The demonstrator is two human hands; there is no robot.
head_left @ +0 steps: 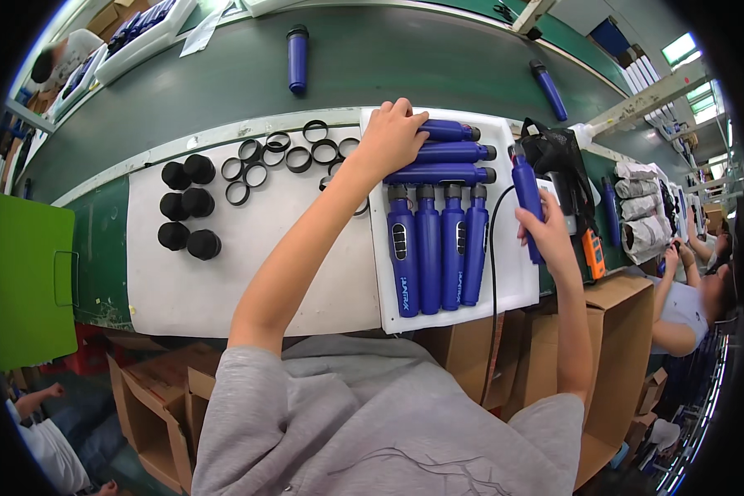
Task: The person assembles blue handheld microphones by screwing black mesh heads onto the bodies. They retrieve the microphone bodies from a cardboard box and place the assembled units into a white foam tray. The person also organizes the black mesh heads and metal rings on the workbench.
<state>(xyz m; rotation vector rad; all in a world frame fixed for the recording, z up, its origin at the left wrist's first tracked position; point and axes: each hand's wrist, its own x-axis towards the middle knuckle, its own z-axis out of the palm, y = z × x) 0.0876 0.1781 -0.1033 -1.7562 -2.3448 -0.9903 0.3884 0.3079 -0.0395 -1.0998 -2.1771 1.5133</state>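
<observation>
My right hand (547,225) is wrapped round the lower part of a blue microphone handle (524,183), held upright over the right edge of a white foam tray (517,285). At the tray's far left corner, my left hand (395,136) has its fingers closed on the end of another blue microphone handle (453,131). Below that one, two more handles (459,152) lie crosswise. Several handles (428,248) lie side by side in the nearer part of the tray, some showing a black button panel. A thin black cable (493,281) runs over the tray.
Left of the tray, several black rings (298,159) and black round caps (197,202) lie on a white sheet (248,289). Two blue handles (297,62) rest on the dark green belt (388,50). An orange device (593,253) and black bag (554,153) are right; cardboard boxes (620,331) stand below.
</observation>
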